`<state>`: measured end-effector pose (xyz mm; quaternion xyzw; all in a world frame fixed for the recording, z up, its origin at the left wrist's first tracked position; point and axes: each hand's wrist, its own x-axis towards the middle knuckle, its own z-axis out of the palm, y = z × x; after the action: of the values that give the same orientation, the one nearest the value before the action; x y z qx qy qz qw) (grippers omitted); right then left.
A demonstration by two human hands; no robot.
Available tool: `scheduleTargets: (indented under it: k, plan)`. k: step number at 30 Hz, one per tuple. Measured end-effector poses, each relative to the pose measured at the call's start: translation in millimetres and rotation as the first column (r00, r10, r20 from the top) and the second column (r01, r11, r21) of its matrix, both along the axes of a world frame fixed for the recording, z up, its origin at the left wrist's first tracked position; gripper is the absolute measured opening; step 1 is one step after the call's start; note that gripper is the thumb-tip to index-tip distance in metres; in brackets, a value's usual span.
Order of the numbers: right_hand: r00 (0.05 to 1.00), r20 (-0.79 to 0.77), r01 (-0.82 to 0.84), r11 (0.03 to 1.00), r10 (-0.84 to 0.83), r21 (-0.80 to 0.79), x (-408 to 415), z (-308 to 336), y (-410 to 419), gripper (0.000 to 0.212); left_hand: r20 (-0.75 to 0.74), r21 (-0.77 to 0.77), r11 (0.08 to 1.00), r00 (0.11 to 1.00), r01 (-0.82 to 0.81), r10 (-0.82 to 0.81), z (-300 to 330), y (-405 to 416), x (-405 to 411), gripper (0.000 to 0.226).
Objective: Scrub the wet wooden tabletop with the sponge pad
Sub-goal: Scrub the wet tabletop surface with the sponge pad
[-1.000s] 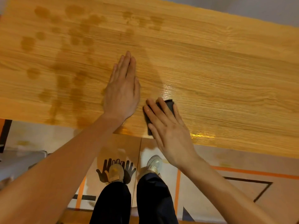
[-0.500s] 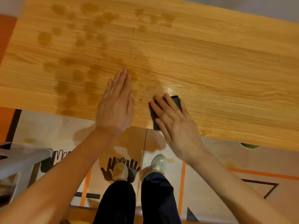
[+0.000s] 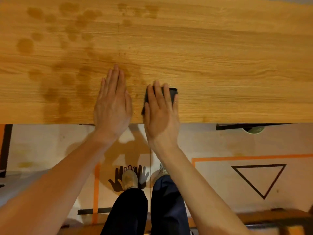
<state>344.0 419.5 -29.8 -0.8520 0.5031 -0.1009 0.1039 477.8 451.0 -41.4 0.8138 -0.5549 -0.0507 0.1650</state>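
While right hand presses flat on sponge pad, left hand flat on wooden tabletop, damp blotches leftward

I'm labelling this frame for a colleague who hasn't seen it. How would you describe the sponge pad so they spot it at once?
Start at the wooden tabletop and follow its near edge to the two flat hands. The sponge pad lies under the fingers of the right hand. It is the only dark thing on the wood; the left hand covers nothing.

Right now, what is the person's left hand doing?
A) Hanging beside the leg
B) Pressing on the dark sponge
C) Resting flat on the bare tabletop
C: the left hand lies flat with straight fingers on the wooden tabletop, while the right hand covers the dark sponge pad.
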Motion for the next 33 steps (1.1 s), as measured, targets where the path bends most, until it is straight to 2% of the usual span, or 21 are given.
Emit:
scheduleTargets:
  k: [2,4,5,7,9,12,14,17,20,22,25,27,29,33]
  plan:
    - [0.984,0.003,-0.178,0.984,0.178,0.028,-3.0,4.0,-2.6,0.049,-0.003,-0.01,1.0,1.0,0.005,-0.005,-0.1,-0.1,-0.4,0.054]
    - [0.968,0.068,-0.245,0.966,0.24,0.078,-40.4,6.6,-24.1,0.045,-0.007,-0.01,1.0,1.0,0.005,-0.005,-0.8,0.6,-0.3,0.055]
    - [0.979,0.081,-0.191,0.978,0.185,0.084,-66.6,7.8,-35.2,0.045,-0.007,-0.012,1.0,1.0,0.005,-0.005,-1.6,0.7,-0.4,0.055]
    - [0.997,0.075,0.017,0.996,-0.024,0.087,-123.8,9.0,-55.3,0.046,-0.003,-0.001,1.0,1.0,0.004,-0.004,-2.4,2.1,-2.4,0.055]
    - [0.963,0.105,0.238,0.964,-0.25,0.118,-159.1,11.0,-66.1,0.046,0.011,-0.001,1.0,1.0,0.001,-0.001,-2.8,1.5,-3.0,0.056]
    - [0.897,0.147,0.407,0.909,-0.417,0.095,-131.8,6.6,-55.1,0.047,0.016,-0.005,1.0,1.0,0.0,0.0,-2.8,-0.8,-1.9,0.056]
    - [0.939,0.142,0.314,0.949,-0.314,0.023,-84.9,2.7,-30.3,0.044,0.014,0.003,1.0,1.0,-0.001,0.001,-2.9,-0.4,-1.3,0.056]
    - [0.989,0.149,0.0,1.0,0.002,-0.013,-37.3,-1.5,0.7,0.042,0.032,0.008,1.0,0.999,0.008,-0.008,-3.6,-0.3,0.8,0.057]
    - [0.956,0.075,-0.287,0.957,0.285,0.026,-74.6,2.3,-23.4,0.045,0.024,0.017,1.0,1.0,-0.002,0.001,-3.4,-0.8,0.5,0.058]
    - [0.955,0.037,-0.297,0.954,0.295,0.037,-123.8,4.5,-46.3,0.045,0.015,0.015,1.0,1.0,-0.004,0.003,-3.2,1.0,-0.4,0.058]
    - [0.985,0.118,-0.141,0.982,0.127,0.127,-184.4,12.3,-67.0,0.046,0.022,0.005,1.0,1.0,-0.01,0.01,-2.7,2.4,-2.3,0.057]
    - [0.981,0.189,-0.074,0.982,0.041,0.175,-192.6,12.8,-67.0,0.047,0.026,0.006,1.0,1.0,-0.013,0.013,-1.9,0.7,-2.0,0.057]
    - [0.979,0.206,-0.035,0.988,0.003,0.152,-177.2,10.4,-55.5,0.047,0.027,0.007,1.0,1.0,-0.015,0.015,-1.8,0.1,-0.9,0.056]
    - [0.961,0.151,-0.226,0.973,0.23,-0.048,-110.7,-11.0,-11.3,0.047,0.027,0.002,1.0,0.999,-0.023,0.023,-2.2,0.9,0.0,0.055]
